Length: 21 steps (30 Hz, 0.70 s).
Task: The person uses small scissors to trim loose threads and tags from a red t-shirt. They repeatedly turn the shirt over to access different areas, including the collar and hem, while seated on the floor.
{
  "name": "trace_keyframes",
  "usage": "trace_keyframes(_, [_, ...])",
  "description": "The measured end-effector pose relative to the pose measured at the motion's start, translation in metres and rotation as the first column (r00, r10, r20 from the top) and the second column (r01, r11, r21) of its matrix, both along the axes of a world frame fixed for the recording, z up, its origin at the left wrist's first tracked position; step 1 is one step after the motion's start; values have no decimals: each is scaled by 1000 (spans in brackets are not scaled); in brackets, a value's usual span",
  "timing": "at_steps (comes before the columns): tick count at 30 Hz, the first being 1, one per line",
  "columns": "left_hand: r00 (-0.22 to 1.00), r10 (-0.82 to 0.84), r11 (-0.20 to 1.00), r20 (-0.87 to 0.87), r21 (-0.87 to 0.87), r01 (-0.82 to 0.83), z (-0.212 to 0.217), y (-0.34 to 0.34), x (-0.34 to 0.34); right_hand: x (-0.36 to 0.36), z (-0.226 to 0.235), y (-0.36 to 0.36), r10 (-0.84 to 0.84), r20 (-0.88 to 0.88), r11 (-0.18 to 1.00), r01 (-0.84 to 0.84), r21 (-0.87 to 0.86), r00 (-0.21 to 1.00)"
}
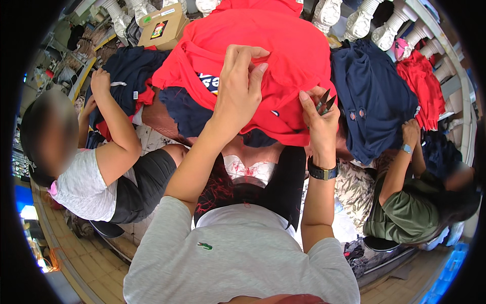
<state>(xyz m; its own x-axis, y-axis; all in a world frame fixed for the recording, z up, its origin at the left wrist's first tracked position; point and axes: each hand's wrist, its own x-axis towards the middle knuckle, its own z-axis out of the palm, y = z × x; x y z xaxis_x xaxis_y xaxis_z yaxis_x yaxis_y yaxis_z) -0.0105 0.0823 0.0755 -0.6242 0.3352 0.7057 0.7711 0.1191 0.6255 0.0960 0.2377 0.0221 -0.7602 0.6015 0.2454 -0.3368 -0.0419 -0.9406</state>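
A red garment with a white and dark printed patch lies spread over the bench in front of me. My left hand is raised over it, fingers curled and thumb and forefinger drawn close. Whatever may be between those fingertips is too fine to make out. In my right hand is a pair of dark thread snips, its blades pointing up and apart. The thumb and fingers of that hand are at the garment's lower right edge and seem to pinch its cloth.
Dark blue garments are heaped on the right, beside a red piece. A cardboard box stands at the back left. Co-workers sit on both sides, one in a grey sleeve, another in a green shirt.
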Motion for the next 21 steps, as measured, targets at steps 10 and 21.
trace_keyframes(10, [847, -343, 937, 406, 210, 279, -21, 6, -20, -2, 41, -29, -317, -157, 777, 351, 522, 935])
trace_keyframes(21, [880, -362, 928, 307, 210, 308, -11, 2, -14, -47, 41, -30, -253, -154, 737, 293, 609, 955])
